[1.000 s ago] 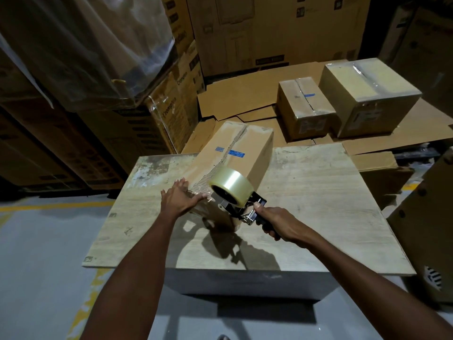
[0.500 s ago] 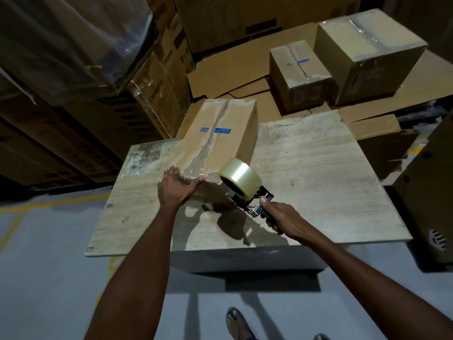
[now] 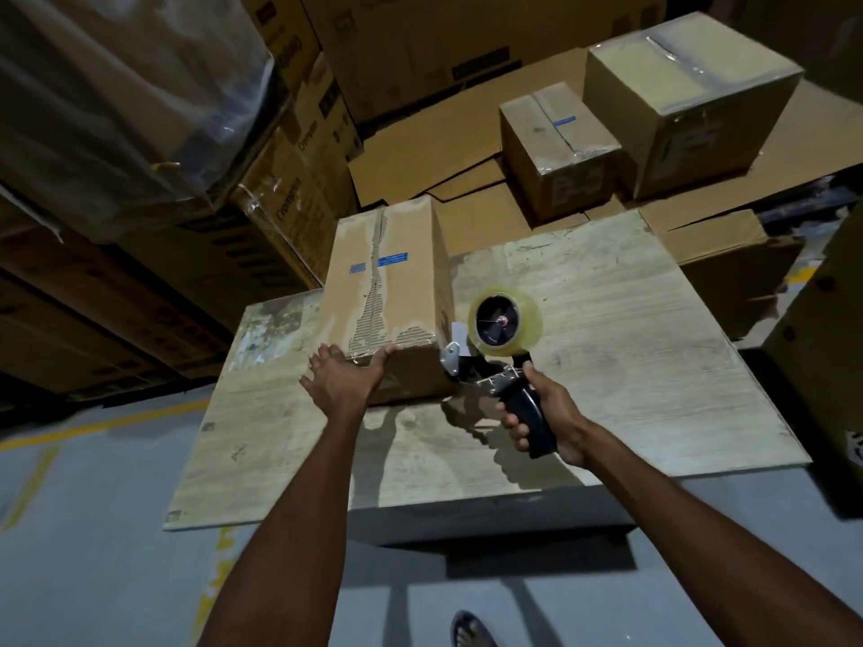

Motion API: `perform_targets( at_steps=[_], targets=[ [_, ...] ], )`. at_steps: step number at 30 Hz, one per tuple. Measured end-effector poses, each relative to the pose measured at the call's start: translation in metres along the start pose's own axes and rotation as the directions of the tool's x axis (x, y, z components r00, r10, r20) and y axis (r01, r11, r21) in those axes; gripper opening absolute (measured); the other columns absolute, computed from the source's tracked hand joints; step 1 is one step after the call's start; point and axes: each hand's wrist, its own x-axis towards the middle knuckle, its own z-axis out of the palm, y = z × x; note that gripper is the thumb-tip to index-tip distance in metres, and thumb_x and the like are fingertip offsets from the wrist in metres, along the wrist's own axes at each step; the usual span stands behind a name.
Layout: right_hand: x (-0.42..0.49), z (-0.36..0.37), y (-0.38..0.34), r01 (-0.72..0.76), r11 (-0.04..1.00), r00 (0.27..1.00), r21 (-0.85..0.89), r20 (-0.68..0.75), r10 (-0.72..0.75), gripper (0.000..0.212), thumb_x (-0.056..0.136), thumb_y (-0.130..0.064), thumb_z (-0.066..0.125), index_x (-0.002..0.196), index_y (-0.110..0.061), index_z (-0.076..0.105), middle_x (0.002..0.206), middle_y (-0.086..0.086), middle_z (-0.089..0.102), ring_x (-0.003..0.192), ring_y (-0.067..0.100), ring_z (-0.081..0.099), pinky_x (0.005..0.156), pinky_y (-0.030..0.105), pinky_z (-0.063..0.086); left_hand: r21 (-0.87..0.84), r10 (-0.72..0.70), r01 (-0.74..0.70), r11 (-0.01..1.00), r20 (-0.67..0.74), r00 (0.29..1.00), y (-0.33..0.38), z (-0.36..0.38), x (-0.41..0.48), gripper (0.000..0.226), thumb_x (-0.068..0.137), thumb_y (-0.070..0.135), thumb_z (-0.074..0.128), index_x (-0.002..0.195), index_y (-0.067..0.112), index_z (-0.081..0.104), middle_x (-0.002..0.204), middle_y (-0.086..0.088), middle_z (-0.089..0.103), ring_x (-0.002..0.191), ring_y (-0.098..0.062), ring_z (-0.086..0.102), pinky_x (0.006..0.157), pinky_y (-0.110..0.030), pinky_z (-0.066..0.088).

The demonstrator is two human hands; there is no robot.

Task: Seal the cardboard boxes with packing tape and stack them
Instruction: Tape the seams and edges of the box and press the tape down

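A long cardboard box (image 3: pixel 401 277) lies on the wooden tabletop (image 3: pixel 607 347), its torn top seam facing up. My left hand (image 3: pixel 343 380) presses against the box's near end, fingers spread and thumb on the top edge. My right hand (image 3: pixel 544 417) grips the dark handle of a tape dispenser (image 3: pixel 495 347) carrying a roll of clear tape (image 3: pixel 506 322). The dispenser's metal front sits beside the box's near right corner. Two taped boxes, a small one (image 3: pixel 560 147) and a larger one (image 3: pixel 686 95), rest on flat cardboard behind the table.
Tall stacks of cartons (image 3: pixel 289 179) and plastic-wrapped goods (image 3: pixel 121 86) stand on the left. Flattened cardboard sheets (image 3: pixel 429 151) lie behind the table. Another carton (image 3: pixel 728 268) sits at the right edge, and a dark box (image 3: pixel 831 347) stands further right. My sandalled foot (image 3: pixel 471 632) shows below.
The dispenser has swung off the box's near end to its right corner, roll now facing me. My left hand stayed on the box end. The camera tilted downward.
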Motion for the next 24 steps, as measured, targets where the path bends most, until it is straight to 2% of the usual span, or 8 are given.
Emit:
perform_targets(
  at_steps=[5,13,16,19,21,24],
  targets=[
    [0.005,-0.051,0.010,-0.050,0.979,0.997,0.199,-0.050,0.061,0.081,0.096,-0.074,0.039,0.092,0.002,0.064,0.067,0.010,0.049,0.045,0.019,0.042,0.043,0.028,0.038,0.018,-0.001,0.001,1.000,0.012,1.000,0.001,0.001,0.001,0.134,0.067,0.104,0.022,0.155,0.004,0.037,0.165,-0.015,0.030,0.154,-0.035,0.021,0.123,-0.060,0.013],
    [0.012,-0.092,0.000,0.038,0.888,0.990,0.457,-0.137,0.029,0.073,0.103,-0.065,0.030,0.090,0.000,0.060,0.065,0.006,0.051,0.044,0.015,0.044,0.041,0.024,0.039,0.065,-0.003,0.001,0.998,0.028,1.000,0.001,0.002,0.005,0.133,0.068,0.102,0.023,0.154,0.003,0.037,0.164,-0.017,0.030,0.153,-0.036,0.022,0.123,-0.060,0.012],
    [0.020,-0.095,0.003,0.065,0.824,0.993,0.562,-0.118,0.002,0.064,0.103,-0.058,0.035,0.096,0.001,0.059,0.070,0.007,0.054,0.046,0.014,0.047,0.041,0.025,0.043,0.082,0.004,-0.006,0.997,0.031,1.000,0.001,-0.001,0.005,0.133,0.066,0.101,0.019,0.155,0.003,0.036,0.164,-0.017,0.030,0.153,-0.037,0.022,0.123,-0.061,0.013],
    [0.027,-0.092,0.005,0.111,0.832,0.985,0.544,-0.174,-0.017,0.063,0.103,-0.055,0.037,0.097,0.003,0.062,0.073,0.010,0.058,0.049,0.019,0.054,0.044,0.027,0.048,0.089,0.008,-0.011,0.996,0.033,0.999,0.001,-0.002,0.004,0.134,0.066,0.101,0.017,0.155,0.003,0.035,0.165,-0.017,0.028,0.153,-0.037,0.021,0.123,-0.060,0.012],
    [0.035,-0.090,0.007,0.169,0.851,0.961,0.497,-0.274,-0.031,0.068,0.104,-0.058,0.032,0.097,0.002,0.063,0.074,0.012,0.060,0.054,0.024,0.056,0.048,0.030,0.049,0.095,0.016,-0.019,0.995,0.033,0.999,0.001,-0.002,0.004,0.134,0.066,0.101,0.016,0.155,0.002,0.036,0.165,-0.018,0.029,0.153,-0.037,0.022,0.123,-0.061,0.012],
    [0.050,-0.088,0.014,0.198,0.860,0.896,0.471,-0.442,0.036,0.078,0.103,-0.068,0.029,0.097,0.001,0.064,0.074,0.014,0.057,0.060,0.027,0.053,0.052,0.032,0.046,0.092,0.020,-0.023,0.995,0.036,0.999,0.000,-0.003,0.002,0.132,0.069,0.101,0.019,0.156,0.002,0.034,0.165,-0.018,0.027,0.153,-0.038,0.021,0.123,-0.060,0.010]
  ],
)
